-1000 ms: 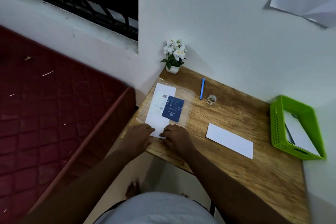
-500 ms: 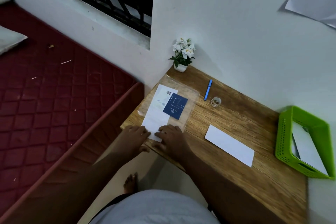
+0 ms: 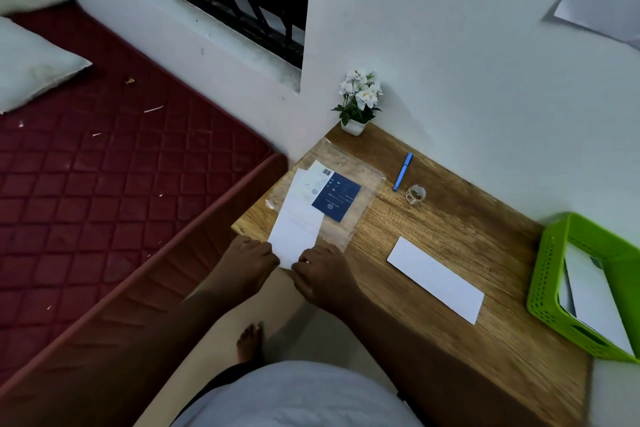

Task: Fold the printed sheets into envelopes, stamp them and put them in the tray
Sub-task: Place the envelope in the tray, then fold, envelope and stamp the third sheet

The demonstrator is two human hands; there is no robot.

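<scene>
Since the frame a second back, our view has swung left, bringing a white pillow [image 3: 31, 62] into sight on the red mattress [image 3: 104, 184]; both our hands have drawn back to the desk's near edge, and the sheet's near end now hangs a little past that edge.

Item, left hand [image 3: 251, 262]: fingers curled, pinching the near left corner of the white printed sheet [image 3: 298, 229].

Item, right hand [image 3: 323, 270]: fingers curled likewise, pinching the near right corner of the same sheet. How tightly either hand grips, we cannot tell.

Item, printed sheet: lies lengthwise away from us at the left end of the wooden desk [image 3: 450, 229], on top of a clear plastic sleeve [image 3: 360, 218]. Its far end is tucked partly under a dark blue card [image 3: 337, 198] with a barcode label just beside it.

Item, white folded envelope [image 3: 434, 279]: flat on the desk, right of our hands, well apart from the sheet.

Item, green tray [image 3: 547, 274]: at the desk's right end, white paper inside it.

Item, blue pen [image 3: 402, 171]: near the wall, beyond the sleeve.

Item, small clear stamp-like object [image 3: 415, 194]: just beside the pen's near end; its kind is uncertain.

Item, potted white flowers [image 3: 358, 100]: far left corner of the desk, against the wall.
</scene>
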